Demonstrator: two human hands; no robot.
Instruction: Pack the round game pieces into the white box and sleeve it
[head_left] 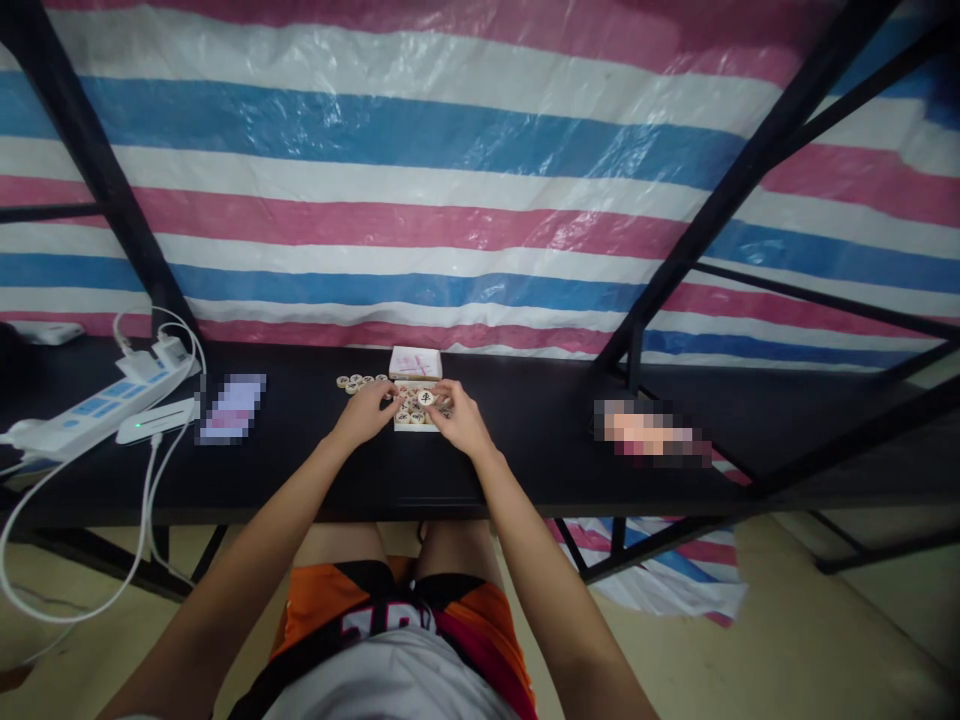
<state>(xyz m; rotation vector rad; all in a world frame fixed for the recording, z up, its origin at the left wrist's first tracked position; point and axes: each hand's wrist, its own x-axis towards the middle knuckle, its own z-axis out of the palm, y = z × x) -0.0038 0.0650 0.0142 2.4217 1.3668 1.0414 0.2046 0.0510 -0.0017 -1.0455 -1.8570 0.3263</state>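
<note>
A small white box (418, 427) filled with round wooden Chinese chess pieces (403, 417) sits on the black table in front of me. Between the thumb and fingers of my right hand (459, 415) is a Chinese chess piece (426, 398), its black character facing up, just over the box. My left hand (366, 411) is at the box's left edge with thumb and fingertips drawn together; what they hold, if anything, is too small to make out. Several loose pieces (352, 386) lie on the table left of the box, partly behind my left hand.
Behind the box lies its pale lid (416, 363). To the left are a blurred phone (233, 408), a white device with a cable (157, 421) and a power strip (101, 410). A pixelated object (651, 434) lies at right. Black metal posts (675, 265) flank the striped sheet (435, 195).
</note>
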